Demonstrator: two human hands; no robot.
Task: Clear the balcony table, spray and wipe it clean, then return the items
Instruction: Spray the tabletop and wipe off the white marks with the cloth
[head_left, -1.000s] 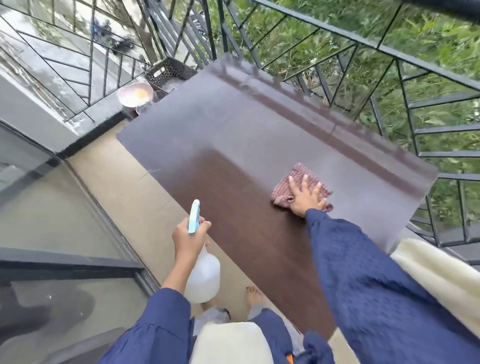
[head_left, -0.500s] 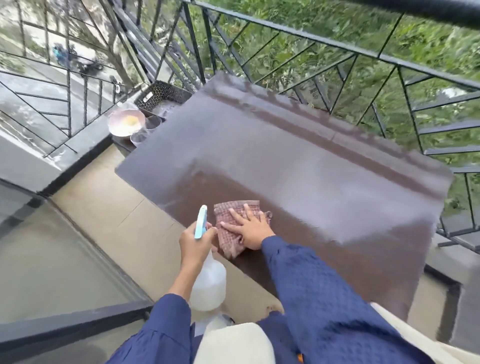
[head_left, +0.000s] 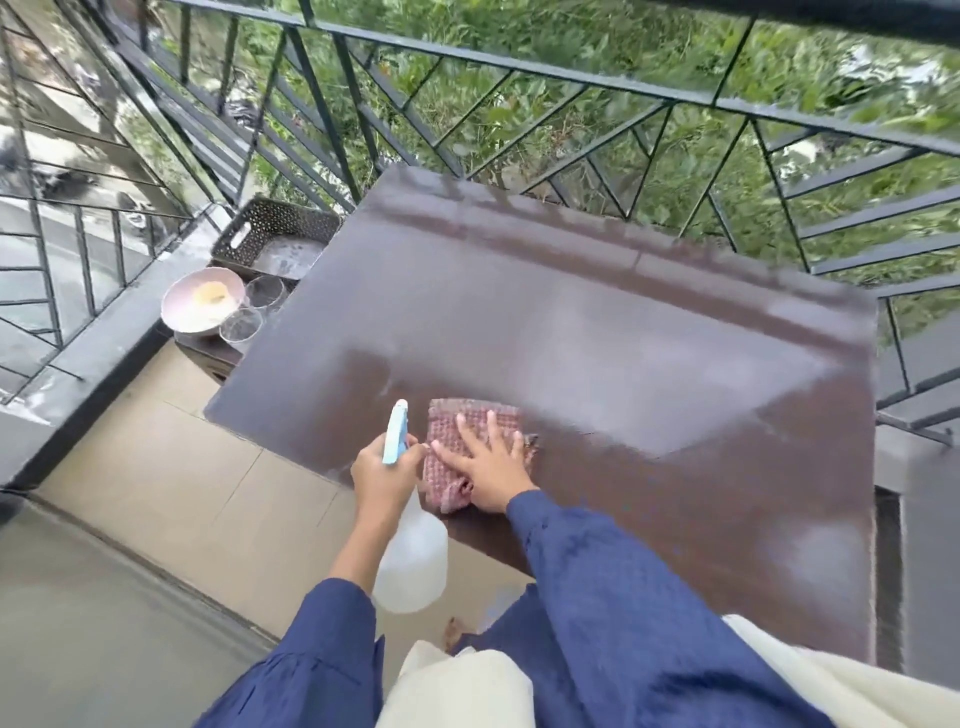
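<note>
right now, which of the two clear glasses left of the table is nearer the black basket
The far glass, right next to the black basket. The other glass sits closer to the person, by the pink bowl's near edge.

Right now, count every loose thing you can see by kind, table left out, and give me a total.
Spray bottle: 1
Cloth: 1
Bowl: 1
Glasses: 2
Basket: 1
Total: 6
</note>
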